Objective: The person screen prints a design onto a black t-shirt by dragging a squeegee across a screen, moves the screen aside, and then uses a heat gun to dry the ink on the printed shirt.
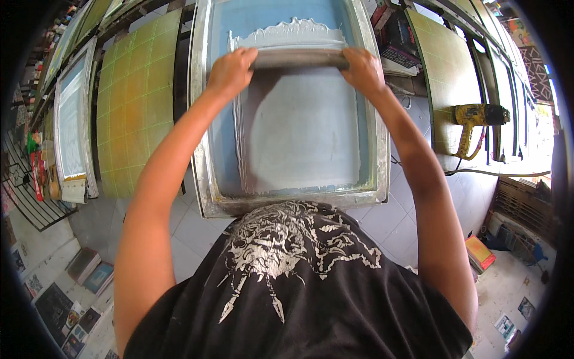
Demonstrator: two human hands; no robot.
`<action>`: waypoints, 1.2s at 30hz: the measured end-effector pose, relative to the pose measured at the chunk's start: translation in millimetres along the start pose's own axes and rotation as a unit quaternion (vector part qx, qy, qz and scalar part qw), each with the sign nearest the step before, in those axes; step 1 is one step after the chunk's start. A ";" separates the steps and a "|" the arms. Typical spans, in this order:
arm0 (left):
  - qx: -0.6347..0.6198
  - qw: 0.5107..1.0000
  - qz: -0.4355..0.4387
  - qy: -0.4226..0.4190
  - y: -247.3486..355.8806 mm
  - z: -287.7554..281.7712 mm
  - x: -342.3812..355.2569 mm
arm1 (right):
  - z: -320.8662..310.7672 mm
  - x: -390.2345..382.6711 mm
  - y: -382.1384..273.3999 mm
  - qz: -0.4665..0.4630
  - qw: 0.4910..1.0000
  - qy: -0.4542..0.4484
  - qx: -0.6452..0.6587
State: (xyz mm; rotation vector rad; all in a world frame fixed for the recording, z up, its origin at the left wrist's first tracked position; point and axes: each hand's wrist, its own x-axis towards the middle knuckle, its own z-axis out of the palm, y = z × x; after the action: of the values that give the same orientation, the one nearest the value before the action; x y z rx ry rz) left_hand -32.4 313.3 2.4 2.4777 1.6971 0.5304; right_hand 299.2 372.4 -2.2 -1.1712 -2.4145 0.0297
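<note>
Both my arms reach forward over a screen printing frame (200, 185) with a pale metal border and blue mesh. My left hand (233, 72) is closed round the left end of a long squeegee (299, 58), and my right hand (363, 70) grips its right end. The squeegee lies crosswise over the far half of the mesh. Just beyond it, a ridge of light grey ink (293, 33) is heaped with a ragged far edge. On the near side, a greyish coated rectangle (305, 137) covers the mesh, partly in shadow. The squeegee's lower edge is hidden.
At the left stands a yellow-green board (137, 102) with grid lines, and past it another framed screen (75, 119). A yellow heat gun (475, 122) rests on a similar board (448, 72) at the right, its cable trailing off. Grey floor tiles (400, 221) show below.
</note>
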 end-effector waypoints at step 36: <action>-0.088 0.993 -0.009 0.082 178.2 -4.4 -274.4 | -77.2 -264.8 -177.3 0.096 0.993 -0.002 0.072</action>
State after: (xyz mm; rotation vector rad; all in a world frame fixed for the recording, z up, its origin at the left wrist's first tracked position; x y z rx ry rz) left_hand 35.9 -6.5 -9.1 2.3489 1.6449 0.8638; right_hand 341.3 47.3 1.8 -1.3304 -2.2526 0.2617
